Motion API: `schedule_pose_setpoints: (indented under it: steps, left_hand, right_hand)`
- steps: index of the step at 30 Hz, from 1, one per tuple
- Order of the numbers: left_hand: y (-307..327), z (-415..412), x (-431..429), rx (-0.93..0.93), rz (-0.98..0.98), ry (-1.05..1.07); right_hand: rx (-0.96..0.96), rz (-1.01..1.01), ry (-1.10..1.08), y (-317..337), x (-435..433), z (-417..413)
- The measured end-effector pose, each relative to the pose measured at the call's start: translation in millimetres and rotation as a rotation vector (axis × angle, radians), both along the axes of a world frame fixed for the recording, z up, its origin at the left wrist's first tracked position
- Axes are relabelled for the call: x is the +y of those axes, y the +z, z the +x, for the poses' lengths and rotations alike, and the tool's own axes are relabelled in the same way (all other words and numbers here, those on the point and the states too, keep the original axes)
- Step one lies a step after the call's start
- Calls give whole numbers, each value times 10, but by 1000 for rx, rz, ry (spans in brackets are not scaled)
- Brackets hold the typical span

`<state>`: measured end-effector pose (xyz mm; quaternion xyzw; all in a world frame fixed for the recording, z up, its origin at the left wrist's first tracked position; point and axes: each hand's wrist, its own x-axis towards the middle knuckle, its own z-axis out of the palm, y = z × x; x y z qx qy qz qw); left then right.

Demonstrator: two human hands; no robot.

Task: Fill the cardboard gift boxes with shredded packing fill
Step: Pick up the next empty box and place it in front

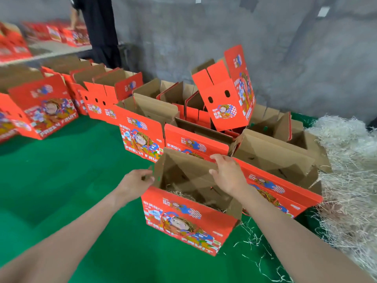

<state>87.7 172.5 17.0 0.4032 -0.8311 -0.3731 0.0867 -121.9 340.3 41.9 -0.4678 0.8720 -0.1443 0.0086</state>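
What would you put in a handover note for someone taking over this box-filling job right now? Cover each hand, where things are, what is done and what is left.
Left hand: pinches the left flap of the front box.
Right hand: grips that box's far flap.
Things: the front box stands open on the green floor; the pile of shredded fill lies to its right; more open boxes stand behind.
Done: a thin layer of fill lies in the front box.
Left: add more if needed, then fill the boxes behind, which look bare inside.
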Motion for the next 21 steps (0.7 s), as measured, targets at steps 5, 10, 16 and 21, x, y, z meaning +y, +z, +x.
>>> schedule_pose_setpoints:
  steps: [5,10,16,21]
  left_hand:
    - [-33,-117,-17,-25,179,38]
    - [-12,-212,2,26,136,117]
    - [-14,-107,-132,117,109,188]
    - [-72,56,-609,174,97,221]
  right_hand:
    - [-250,169,216,101,155,214]
    - [-362,394,342,45,249,413]
    - [-249,362,259,-206,59,517]
    - [-132,316,257,-275,-453,659]
